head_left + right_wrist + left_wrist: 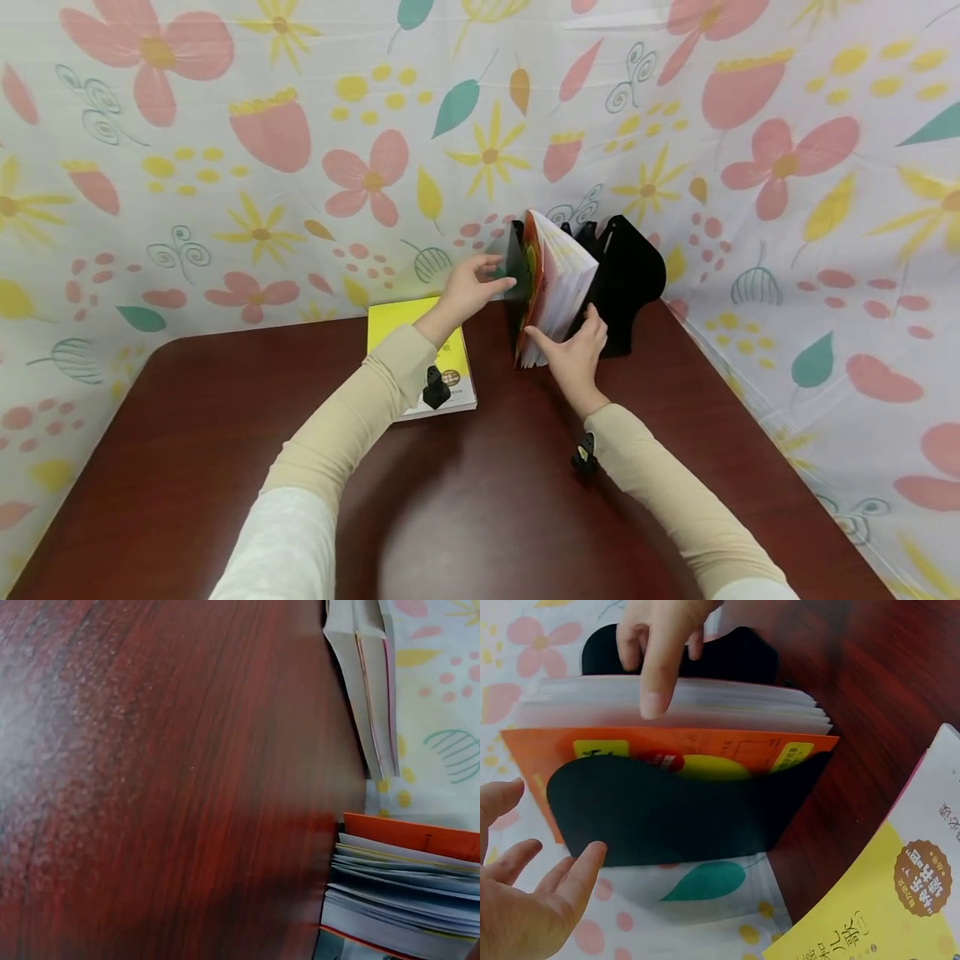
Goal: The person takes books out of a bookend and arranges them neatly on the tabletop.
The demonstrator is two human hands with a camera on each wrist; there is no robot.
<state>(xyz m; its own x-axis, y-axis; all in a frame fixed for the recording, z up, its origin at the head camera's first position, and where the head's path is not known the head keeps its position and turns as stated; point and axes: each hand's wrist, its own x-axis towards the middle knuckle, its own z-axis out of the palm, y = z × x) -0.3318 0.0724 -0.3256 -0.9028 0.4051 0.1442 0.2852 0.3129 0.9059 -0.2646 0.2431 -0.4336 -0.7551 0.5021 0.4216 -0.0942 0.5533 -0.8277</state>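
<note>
An orange-covered book [558,292] stands upright, its pages slightly fanned, beside a black bookend panel [667,810]. My left hand [472,287] is just left of that panel, fingers spread and holding nothing; in the left wrist view its fingertips lie close to the panel, and I cannot tell whether they touch. My right hand [577,354] is at the book's near side, with the thumb stretched across toward the orange cover and the fingers to the right of the pages. In the right wrist view the page edges [405,889] show, with the hand almost wholly out of frame.
A yellow-covered book [453,358] lies flat to the left; the right wrist view shows page edges of stacked books [367,697]. Another black bookend part [633,283] stands at the right. The dark red table [480,517] meets a flower-patterned cloth [262,208] at the back and right.
</note>
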